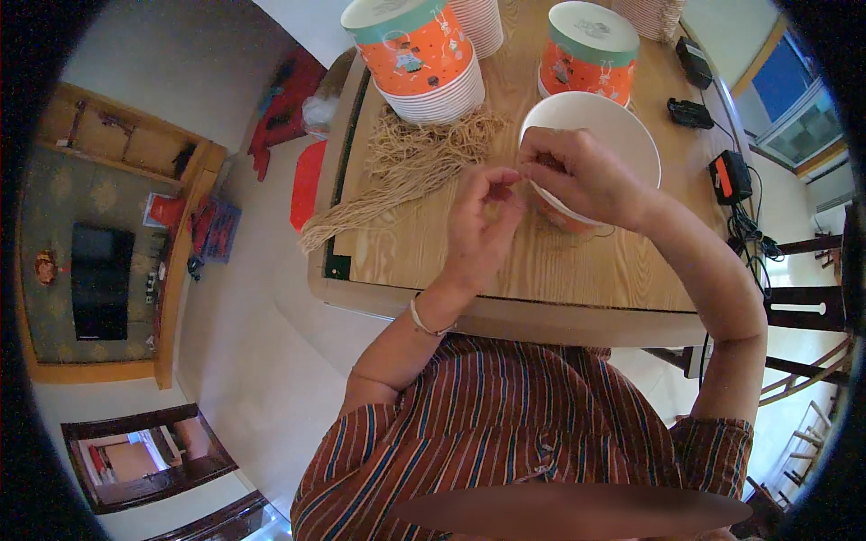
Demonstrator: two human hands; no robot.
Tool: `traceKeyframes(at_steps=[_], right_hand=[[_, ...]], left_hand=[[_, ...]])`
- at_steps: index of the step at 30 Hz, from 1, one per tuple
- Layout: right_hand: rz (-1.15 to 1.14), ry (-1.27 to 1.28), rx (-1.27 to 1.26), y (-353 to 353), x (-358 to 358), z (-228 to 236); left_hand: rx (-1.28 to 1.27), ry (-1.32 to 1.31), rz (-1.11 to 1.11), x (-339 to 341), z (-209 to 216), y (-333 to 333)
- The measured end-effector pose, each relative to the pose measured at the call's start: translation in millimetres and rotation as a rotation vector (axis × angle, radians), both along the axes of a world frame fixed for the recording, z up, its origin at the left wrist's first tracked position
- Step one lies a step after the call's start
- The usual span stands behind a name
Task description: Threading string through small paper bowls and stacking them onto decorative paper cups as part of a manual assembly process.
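A paper tub (pixel 639 135) with a white inside stands near the front of the wooden table, its open top turned toward me. My right hand (pixel 591 176) is over the tub's near rim, fingers bent into a pinch. Just left of the tub, my left hand (pixel 487 221) has thumb and fingertips drawn together, meeting the right fingertips. Whatever is pinched between them is too small to make out. Left of my hands lies a loose bundle of tan string (pixel 406 185), its cut ends hanging over the table's left edge.
Behind the string rises a stack of orange and green paper tubs (pixel 419 68). Another stack (pixel 591 59) stands at the back right. Black chargers or adapters (pixel 731 178) with tangled cables line the right edge. A red stool (pixel 308 185) stands left of the table (pixel 433 261).
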State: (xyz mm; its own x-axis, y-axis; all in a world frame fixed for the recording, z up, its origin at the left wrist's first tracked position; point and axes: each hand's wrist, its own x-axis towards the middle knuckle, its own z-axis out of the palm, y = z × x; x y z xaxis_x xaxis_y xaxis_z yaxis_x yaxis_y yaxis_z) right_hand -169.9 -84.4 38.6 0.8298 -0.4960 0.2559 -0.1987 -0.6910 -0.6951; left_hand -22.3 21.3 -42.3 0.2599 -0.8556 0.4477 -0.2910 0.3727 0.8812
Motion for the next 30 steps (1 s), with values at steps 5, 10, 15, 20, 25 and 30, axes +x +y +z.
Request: traceKeyframes(at_steps=[5,10,15,20,25,30], right_hand=[[-0.02,-0.01,0.079,2.5,0.8,0.0],[-0.005,0.06,0.164,1.0,1.4,5.8],[-0.008,0.063,0.25,0.7,1.7,5.6],[-0.022,0.033,0.196,-3.1,-2.5,-1.7],[-0.028,0.028,0.122,8.0,-5.2,5.2],[-0.019,-0.048,-0.076,7.5,-3.8,5.1]], left_hand=[[0.07,0.066,-0.013,0.2,-1.4,-6.3],[0.072,0.174,-0.038,-4.2,7.6,-6.4],[0.054,0.202,-0.084,-3.4,7.0,-7.3],[0.09,0.317,-0.106,-3.8,1.6,-7.5],[0.024,0.107,-0.051,-2.4,4.2,-5.0],[-0.031,-0.029,-0.015,-0.5,6.4,-6.1]])
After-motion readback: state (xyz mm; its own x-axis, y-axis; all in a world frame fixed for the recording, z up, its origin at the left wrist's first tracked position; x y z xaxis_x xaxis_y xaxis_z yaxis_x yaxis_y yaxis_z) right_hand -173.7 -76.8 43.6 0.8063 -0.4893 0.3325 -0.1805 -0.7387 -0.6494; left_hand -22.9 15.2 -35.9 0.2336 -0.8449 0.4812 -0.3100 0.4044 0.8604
